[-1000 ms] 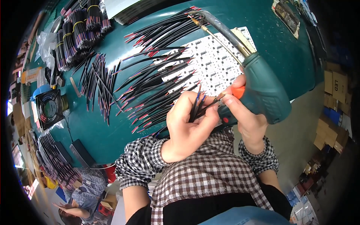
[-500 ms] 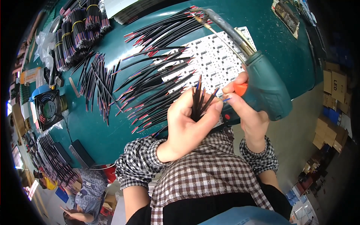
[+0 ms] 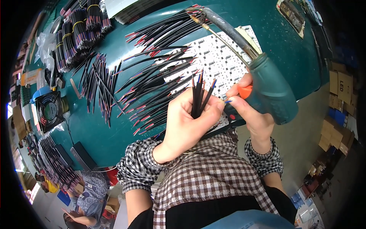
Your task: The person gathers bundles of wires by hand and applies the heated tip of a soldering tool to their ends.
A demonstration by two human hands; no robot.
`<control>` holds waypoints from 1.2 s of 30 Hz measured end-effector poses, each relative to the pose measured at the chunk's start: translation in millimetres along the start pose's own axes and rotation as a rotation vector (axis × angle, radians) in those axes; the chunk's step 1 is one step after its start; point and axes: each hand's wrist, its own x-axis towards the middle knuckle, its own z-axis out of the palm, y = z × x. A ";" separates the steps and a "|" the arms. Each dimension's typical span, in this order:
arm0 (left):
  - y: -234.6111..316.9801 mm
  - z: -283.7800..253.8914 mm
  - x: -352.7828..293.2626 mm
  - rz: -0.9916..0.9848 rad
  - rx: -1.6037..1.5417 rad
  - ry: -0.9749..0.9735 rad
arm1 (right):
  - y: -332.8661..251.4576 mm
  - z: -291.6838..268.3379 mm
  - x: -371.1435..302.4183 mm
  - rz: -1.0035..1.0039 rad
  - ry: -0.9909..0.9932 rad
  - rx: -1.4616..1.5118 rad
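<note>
My left hand [image 3: 183,124] is closed around several short black cables [image 3: 199,97] whose stripped red, brown and blue ends point away from me. Its thumb and forefinger meet at a blue wire end [image 3: 228,101], which the thumb and a finger of my right hand [image 3: 256,124] also touch. In my right hand is a green soldering gun [image 3: 276,86] with an orange trigger [image 3: 244,91]. Its metal tip and thin feed tube reach out to the far left over the white circuit board panel [image 3: 219,57]. A row of black cables [image 3: 152,87] lies against the panel's left side.
More loose cables [image 3: 101,86] lie on the green table mat [image 3: 91,141]. Banded cable bundles [image 3: 78,32] are at the far left, a small black fan [image 3: 48,110] at the left edge. Cardboard boxes [image 3: 339,86] stand at right. Another person [image 3: 91,194] is at lower left.
My left hand has shifted slightly left, and the cables in it stand a little more upright. The soldering gun's tip has moved slightly left.
</note>
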 end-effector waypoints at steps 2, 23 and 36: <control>1.5 4.1 -1.0 0.046 0.060 0.074 | -0.1 -0.1 -0.3 -0.006 -0.011 -0.023; 17.2 -29.1 21.6 0.319 0.516 0.272 | -2.3 -55.8 -38.5 0.040 0.143 -0.046; -12.1 -23.3 57.6 0.493 0.799 0.413 | -16.9 -51.2 -60.2 0.275 0.071 -0.247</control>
